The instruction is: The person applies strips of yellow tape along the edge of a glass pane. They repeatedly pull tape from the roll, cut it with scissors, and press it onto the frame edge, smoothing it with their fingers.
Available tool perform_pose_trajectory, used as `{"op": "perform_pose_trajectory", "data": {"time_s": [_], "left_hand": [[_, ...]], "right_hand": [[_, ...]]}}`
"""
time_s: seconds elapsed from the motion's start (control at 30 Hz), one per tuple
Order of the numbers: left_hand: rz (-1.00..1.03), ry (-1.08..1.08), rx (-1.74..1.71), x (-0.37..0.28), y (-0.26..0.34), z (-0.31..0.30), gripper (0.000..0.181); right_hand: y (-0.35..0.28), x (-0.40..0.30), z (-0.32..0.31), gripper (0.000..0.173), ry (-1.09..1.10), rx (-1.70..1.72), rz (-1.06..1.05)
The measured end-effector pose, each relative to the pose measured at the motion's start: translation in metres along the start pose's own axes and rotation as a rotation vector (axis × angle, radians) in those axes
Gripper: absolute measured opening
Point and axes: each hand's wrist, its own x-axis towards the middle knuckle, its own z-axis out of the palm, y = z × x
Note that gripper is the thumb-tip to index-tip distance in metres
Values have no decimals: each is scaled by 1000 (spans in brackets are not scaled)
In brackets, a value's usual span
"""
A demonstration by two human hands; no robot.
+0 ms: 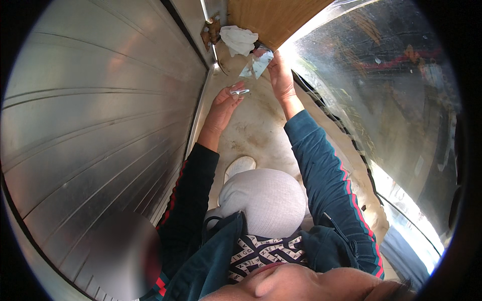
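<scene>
My left hand [221,108] is raised over the floor, with a small clear, shiny strip [239,91] pinched at its fingertips. Farther out, my right hand [282,77] is at the lower corner of a wooden panel [276,19]. Its fingers grip the edge of a creased transparent film piece [261,64], which catches the light; part of the grip is hidden. A crumpled white cloth or tissue [239,39] lies just beyond the film, against the panel.
Ribbed metal panelling [113,101] rises along the left, with a rusty hinge [211,32] at its far end. A large scuffed transparent sheet [395,94] curves along the right. Below is a stained beige floor [252,128], with my light shoe [241,165] on it.
</scene>
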Motion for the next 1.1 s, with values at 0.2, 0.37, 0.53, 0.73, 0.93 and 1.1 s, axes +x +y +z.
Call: {"op": "perform_pose_trajectory", "data": {"time_s": [0.2, 0.37, 0.53, 0.73, 0.93, 1.1], "left_hand": [[-14, 30, 16, 5, -1, -2, 4], [-25, 89, 35, 10, -5, -1, 6], [-32, 70, 20, 13, -8, -3, 5], [-56, 105, 72, 15, -12, -3, 6], [-56, 144, 68, 26, -20, -8, 10], [-38, 234, 85, 34, -27, -12, 16]], "right_hand": [[6, 6, 31, 22, 369, -182, -20], [9, 11, 38, 18, 507, -158, -29], [10, 13, 38, 19, 489, -182, -70], [8, 14, 40, 18, 497, -179, -22], [-1, 15, 43, 21, 565, -230, 69], [-4, 16, 42, 21, 535, -299, 47]]}}
